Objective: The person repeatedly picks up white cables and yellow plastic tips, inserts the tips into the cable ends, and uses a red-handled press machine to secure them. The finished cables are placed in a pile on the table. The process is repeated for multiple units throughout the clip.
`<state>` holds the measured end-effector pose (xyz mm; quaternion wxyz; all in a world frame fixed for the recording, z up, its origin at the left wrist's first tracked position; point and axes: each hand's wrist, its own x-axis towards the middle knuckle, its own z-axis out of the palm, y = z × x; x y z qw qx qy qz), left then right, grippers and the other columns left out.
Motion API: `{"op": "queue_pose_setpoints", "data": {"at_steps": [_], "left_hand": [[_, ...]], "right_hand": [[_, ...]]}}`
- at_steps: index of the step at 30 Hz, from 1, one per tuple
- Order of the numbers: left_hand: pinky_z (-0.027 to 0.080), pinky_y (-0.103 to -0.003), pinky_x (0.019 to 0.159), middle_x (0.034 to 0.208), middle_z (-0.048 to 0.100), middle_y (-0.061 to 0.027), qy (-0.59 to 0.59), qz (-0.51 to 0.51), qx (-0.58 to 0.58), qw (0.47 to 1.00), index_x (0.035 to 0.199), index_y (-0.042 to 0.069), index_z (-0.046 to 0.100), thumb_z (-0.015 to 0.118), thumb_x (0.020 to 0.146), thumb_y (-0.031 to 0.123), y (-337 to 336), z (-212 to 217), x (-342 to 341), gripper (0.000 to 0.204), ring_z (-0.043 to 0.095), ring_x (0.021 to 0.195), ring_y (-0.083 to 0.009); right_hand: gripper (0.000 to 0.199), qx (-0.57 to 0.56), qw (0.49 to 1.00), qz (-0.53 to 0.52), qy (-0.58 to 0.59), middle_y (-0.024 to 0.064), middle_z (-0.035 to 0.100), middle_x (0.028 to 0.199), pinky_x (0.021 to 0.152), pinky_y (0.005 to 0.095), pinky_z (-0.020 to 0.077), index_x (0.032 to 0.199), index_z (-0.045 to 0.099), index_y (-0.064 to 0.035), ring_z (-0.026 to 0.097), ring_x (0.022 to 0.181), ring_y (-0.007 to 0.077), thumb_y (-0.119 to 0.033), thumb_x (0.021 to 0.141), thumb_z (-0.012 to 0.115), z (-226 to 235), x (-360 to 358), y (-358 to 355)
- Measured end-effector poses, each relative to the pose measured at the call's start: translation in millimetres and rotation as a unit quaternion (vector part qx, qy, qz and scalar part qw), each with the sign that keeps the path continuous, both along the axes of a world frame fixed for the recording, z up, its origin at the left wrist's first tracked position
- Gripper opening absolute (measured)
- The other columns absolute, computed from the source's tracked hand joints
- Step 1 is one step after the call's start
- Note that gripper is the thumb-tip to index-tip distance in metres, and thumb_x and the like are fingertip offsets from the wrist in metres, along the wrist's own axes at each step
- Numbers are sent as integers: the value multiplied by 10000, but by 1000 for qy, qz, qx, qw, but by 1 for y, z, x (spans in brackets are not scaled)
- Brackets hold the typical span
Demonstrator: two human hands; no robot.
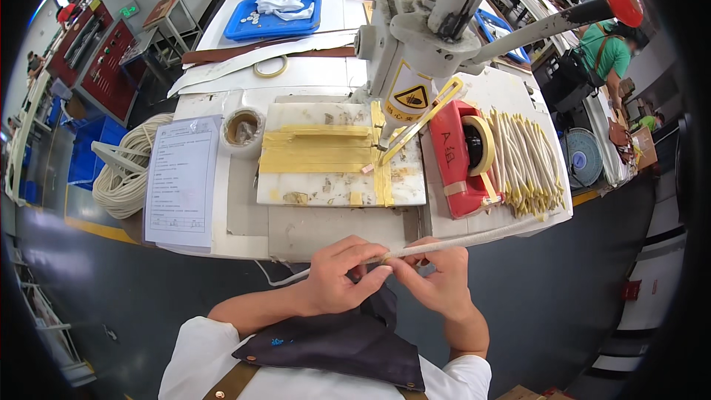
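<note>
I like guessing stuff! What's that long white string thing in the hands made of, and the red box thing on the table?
The white cord pinched by the left hand and right hand looks like soft woven cotton or similar fibre: matte, bending slightly. Yellowish tape seems wrapped where the fingers meet. The red tape dispenser looks like hard, slightly glossy plastic.

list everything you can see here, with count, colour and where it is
white cord piece with tan taped end: one, held in both hands at the table's near edge
white marble slab with yellow tape strips: one, table centre
red tape dispenser: one, right of the slab
cut white cord pieces with taped ends: many, far right of the table
grey press machine with red-knobbed lever: one, behind the slab
printed white paper sheet: one, table left
coiled white rope: one bundle, floor left
blue plastic tray: one, far table
left hand: pinching the cord
right hand: pinching the cord
</note>
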<state>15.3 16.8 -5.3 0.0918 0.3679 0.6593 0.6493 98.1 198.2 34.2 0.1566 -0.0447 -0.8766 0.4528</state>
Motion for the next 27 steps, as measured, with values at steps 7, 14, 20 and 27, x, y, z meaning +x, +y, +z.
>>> {"op": "queue_pose_setpoints", "data": {"at_steps": [7,14,20,27], "left_hand": [[461,-226,546,876,685,-62,-233,-92,-14,968,986,-20,709,725,967,112,-1,3,-6,134,588,669,-61],[496,-288,531,830,679,-90,92,-5,7,996,1023,19,656,784,909,107,4,-1,5,192,627,616,-160],[518,-323,539,788,685,-86,148,-9,21,989,953,18,680,794,885,107,4,4,7,160,651,614,-225],[484,-295,520,743,687,-71,-89,-174,13,981,969,-14,709,712,976,161,-4,3,10,175,628,595,-149]], "right_hand": [[188,123,991,55,26,47,701,730,522,328,492,774,696,-82,659,572,233,-183,778,855,16,4,10],[159,146,987,44,42,66,719,779,589,348,518,805,688,-73,680,640,263,-75,726,826,22,5,11],[199,177,979,35,95,66,734,799,604,332,522,810,713,-76,682,664,252,15,660,808,14,5,12],[161,30,993,18,114,57,724,709,563,297,499,745,754,-53,668,611,194,46,635,817,-13,14,7]]}}
